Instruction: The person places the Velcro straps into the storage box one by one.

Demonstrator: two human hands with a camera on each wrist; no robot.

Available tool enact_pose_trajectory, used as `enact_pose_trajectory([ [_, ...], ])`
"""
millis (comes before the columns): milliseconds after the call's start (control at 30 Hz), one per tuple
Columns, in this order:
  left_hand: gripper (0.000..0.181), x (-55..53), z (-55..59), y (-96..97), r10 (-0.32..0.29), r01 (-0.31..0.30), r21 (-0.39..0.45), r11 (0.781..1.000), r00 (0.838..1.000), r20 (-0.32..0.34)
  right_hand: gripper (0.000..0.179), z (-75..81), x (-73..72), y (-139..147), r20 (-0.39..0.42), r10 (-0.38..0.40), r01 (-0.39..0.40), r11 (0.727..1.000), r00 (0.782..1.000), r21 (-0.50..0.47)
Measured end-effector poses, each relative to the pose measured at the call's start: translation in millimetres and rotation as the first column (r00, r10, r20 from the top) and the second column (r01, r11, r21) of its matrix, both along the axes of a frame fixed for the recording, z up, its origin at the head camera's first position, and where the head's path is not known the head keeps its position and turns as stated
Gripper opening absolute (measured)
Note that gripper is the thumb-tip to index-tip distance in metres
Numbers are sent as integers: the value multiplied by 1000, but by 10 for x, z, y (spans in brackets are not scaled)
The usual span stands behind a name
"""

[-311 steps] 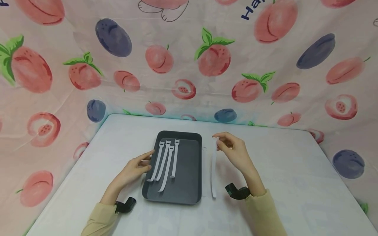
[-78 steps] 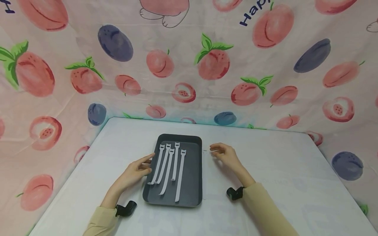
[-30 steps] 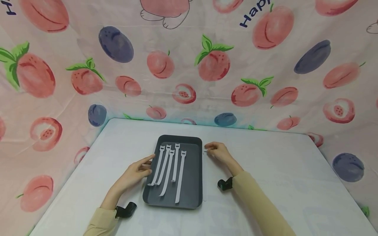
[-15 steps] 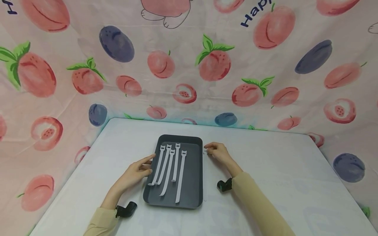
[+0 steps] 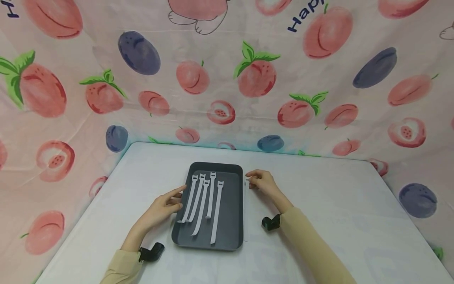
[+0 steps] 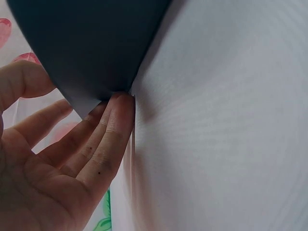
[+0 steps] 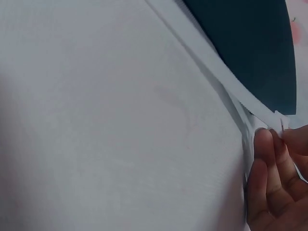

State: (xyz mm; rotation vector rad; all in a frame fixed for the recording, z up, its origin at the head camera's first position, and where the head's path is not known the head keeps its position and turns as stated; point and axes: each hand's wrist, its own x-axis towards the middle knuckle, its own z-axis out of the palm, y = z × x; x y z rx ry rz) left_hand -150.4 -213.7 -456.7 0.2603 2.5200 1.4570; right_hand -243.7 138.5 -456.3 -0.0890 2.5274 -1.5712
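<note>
Several white cable straps (image 5: 202,201) with slotted heads lie side by side in a dark grey tray (image 5: 232,221). Against the tray's left wall rests my left hand (image 5: 164,203); in the left wrist view its fairly straight fingers (image 6: 108,139) touch the outer side near the table. Just beyond the tray's right rim, my right hand (image 5: 264,184) pinches the head end of another white cable strap (image 5: 246,217). The right wrist view shows that strap (image 7: 216,65) running along the tray wall, its pinched end a little off the table.
The tray stands on a white-covered table (image 5: 319,221). Behind and beside the table hangs a fruit-print cloth (image 5: 220,71). A black wrist camera (image 5: 151,251) sits on each forearm.
An earlier strap held by my right hand now lies in the tray. Since then this hand has come to the strap beside the tray and lifted its end slightly. My left hand stays put.
</note>
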Motion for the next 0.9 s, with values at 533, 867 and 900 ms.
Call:
enact_pose_trajectory([
  [533, 59, 8, 24, 4, 2, -2, -6, 1000, 1000, 1, 26, 76, 46, 80, -9, -54, 53, 998, 999, -28],
  [867, 59, 12, 15, 4, 0, 0, -8, 1000, 1000, -1, 27, 156, 115, 151, -32, -51, 49, 997, 998, -64],
  [900, 59, 12, 16, 5, 0, 0, -8, 1000, 1000, -2, 27, 161, 118, 162, -32, -52, 49, 997, 998, -65],
])
